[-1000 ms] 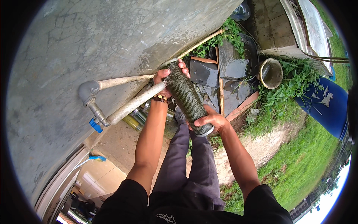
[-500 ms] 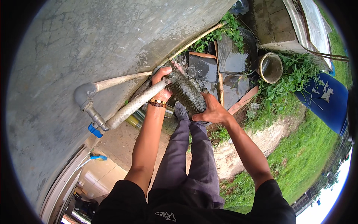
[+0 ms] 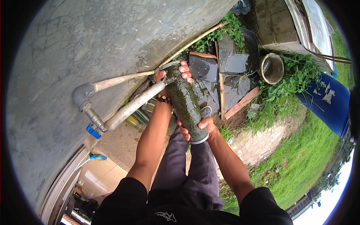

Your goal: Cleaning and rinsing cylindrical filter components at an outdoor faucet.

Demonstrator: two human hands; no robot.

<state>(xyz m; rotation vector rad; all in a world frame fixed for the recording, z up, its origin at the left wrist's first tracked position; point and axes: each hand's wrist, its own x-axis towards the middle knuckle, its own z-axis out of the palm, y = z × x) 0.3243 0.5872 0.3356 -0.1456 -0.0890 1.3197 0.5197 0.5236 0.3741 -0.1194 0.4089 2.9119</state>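
The person in front of me grips a wet, dark-green cylinder [image 3: 185, 103] with a netted skin and pale end rim, right of the metal tap [image 3: 96, 120], the left hand [image 3: 160, 76] curled about its far end and the right hand [image 3: 208, 126] wrapped around its near end, 2 hands on 1 object. A pale textured hose [image 3: 133, 108] runs from the tap to the cylinder; small pale lettering marks the black shirt [image 3: 195, 217]. Far right of the tap, a round bucket [image 3: 276, 75] contains something grey I can't identify.
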